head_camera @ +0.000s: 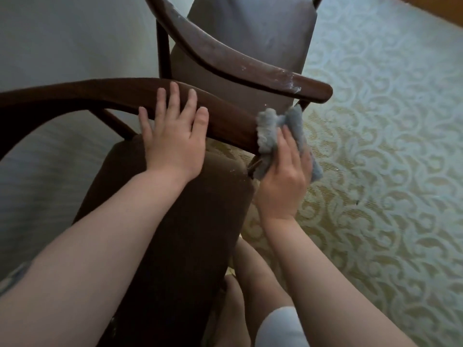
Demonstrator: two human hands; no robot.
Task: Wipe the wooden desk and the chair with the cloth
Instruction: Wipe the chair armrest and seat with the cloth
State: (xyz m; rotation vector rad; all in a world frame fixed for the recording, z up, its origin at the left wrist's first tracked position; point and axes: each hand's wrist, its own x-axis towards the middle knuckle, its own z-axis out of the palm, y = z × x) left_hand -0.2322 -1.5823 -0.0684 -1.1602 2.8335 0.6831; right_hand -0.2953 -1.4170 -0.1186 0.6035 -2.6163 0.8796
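A dark wooden chair [75, 96] with a brown padded seat fills the left and middle of the head view. My left hand [172, 136] lies flat with spread fingers on its curved wooden armrest. My right hand [283, 181] grips a fluffy blue-grey cloth [270, 128] and presses it against the front end of that same armrest. A second chair [250, 61] of the same kind stands behind, its armrest streaked with white dust and specks. The desk is out of view.
A pale wall [62, 33] runs along the left behind the chairs. Patterned green-and-cream carpet [375, 146] covers the floor to the right. My bare knee and foot [233, 309] show at the bottom, beside the near chair's seat.
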